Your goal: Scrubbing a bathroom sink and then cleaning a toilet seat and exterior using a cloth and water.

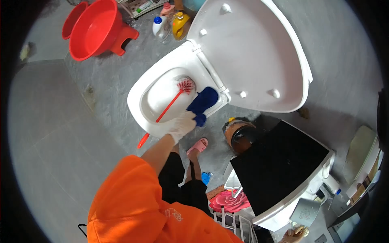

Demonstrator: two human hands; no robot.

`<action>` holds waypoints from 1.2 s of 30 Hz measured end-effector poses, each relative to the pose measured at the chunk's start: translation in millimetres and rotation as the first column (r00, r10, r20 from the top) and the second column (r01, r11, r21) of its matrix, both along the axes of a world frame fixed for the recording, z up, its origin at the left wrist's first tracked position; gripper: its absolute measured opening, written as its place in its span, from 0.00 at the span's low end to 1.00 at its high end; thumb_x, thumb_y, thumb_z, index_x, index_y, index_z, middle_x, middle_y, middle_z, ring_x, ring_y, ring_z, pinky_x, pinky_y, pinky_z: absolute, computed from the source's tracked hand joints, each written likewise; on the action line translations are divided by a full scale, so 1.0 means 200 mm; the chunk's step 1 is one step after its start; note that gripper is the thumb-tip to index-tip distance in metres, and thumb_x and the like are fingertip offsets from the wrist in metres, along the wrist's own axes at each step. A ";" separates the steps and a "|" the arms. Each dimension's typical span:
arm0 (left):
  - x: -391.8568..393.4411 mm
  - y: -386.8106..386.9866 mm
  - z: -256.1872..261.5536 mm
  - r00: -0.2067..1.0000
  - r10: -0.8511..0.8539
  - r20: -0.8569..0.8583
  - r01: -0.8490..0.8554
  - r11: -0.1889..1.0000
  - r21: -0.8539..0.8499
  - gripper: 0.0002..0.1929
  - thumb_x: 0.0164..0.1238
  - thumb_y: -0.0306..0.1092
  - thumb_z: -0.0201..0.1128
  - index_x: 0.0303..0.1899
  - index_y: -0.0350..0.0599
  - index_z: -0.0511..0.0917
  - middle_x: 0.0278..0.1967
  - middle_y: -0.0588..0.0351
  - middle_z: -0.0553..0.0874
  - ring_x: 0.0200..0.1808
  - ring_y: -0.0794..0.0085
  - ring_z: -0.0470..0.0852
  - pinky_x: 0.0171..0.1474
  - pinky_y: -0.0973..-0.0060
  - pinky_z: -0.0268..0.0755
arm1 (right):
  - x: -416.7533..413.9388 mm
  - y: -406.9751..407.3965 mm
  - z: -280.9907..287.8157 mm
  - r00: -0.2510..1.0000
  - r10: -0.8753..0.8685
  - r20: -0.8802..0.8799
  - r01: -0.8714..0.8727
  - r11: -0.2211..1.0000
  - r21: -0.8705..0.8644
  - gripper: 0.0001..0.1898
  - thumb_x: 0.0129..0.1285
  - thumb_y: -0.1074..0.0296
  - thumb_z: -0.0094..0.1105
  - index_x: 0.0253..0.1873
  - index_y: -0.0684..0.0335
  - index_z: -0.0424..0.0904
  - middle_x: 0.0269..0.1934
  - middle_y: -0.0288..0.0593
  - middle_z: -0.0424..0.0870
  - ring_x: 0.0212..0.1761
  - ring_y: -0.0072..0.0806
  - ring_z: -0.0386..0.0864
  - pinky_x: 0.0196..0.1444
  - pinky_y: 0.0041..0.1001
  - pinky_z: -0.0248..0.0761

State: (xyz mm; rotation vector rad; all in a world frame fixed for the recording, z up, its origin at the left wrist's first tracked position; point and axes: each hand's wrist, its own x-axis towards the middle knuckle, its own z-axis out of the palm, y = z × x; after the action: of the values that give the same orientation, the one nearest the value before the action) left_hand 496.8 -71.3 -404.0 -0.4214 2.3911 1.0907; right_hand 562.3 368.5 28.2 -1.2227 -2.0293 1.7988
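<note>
My left hand (182, 125), in a white glove, is closed on the lower end of a dark blue cloth (205, 100). The cloth drapes over the near rear side of the white toilet seat (138, 92). Inside the bowl rests the bristle head of a red toilet brush (171, 104). Its handle sticks out past the front rim beside my wrist, and a stretch of it is hidden at the rim. The toilet lid (255, 57) stands raised. My right hand (294, 234) shows at the bottom right edge, by a flat grey object (306, 212); its grip is unclear.
Red basins (95, 29) and a red stool (124, 38) are at the upper left. A white bottle (160, 29) and a yellow bottle (180, 27) stand behind the toilet. A bin (238, 133) sits beside a black-topped unit (282, 167). A flower-shaped pink mat (228, 201) lies below.
</note>
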 end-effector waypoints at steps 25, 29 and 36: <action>1.16 -1.21 0.16 0.703 0.701 0.119 -0.630 0.691 -0.355 0.29 0.45 0.34 0.62 0.55 0.49 0.70 0.42 0.49 0.81 0.43 0.66 0.79 0.48 0.75 0.69 | 0.41 0.94 -0.70 0.939 -0.268 -0.215 0.291 0.953 0.087 0.08 0.62 0.63 0.54 0.37 0.61 0.74 0.23 0.29 0.71 0.15 0.10 0.55 0.15 0.11 0.47; 1.15 -1.11 -0.28 0.828 0.504 0.244 -0.492 0.863 -0.112 0.38 0.43 0.29 0.61 0.64 0.51 0.59 0.54 0.50 0.76 0.54 0.64 0.74 0.56 0.77 0.64 | 0.46 0.56 -0.46 0.893 -0.055 -0.446 0.094 0.993 0.066 0.07 0.64 0.66 0.51 0.41 0.63 0.71 0.27 0.31 0.72 0.17 0.11 0.56 0.16 0.12 0.47; 0.80 -0.99 -0.38 0.625 0.651 0.431 -0.773 0.594 0.222 0.17 0.47 0.28 0.60 0.42 0.34 0.75 0.33 0.51 0.82 0.34 0.68 0.80 0.38 0.73 0.73 | 0.60 0.02 -0.22 0.877 0.190 -0.442 -0.187 0.981 0.052 0.09 0.64 0.63 0.50 0.42 0.62 0.71 0.25 0.30 0.66 0.22 0.15 0.56 0.22 0.16 0.53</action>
State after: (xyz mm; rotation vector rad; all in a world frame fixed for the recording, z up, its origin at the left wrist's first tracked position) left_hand 656.6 -269.7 -480.2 -1.3964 1.6378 1.6511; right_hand 682.1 371.9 -16.4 -0.5446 -1.9277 1.9299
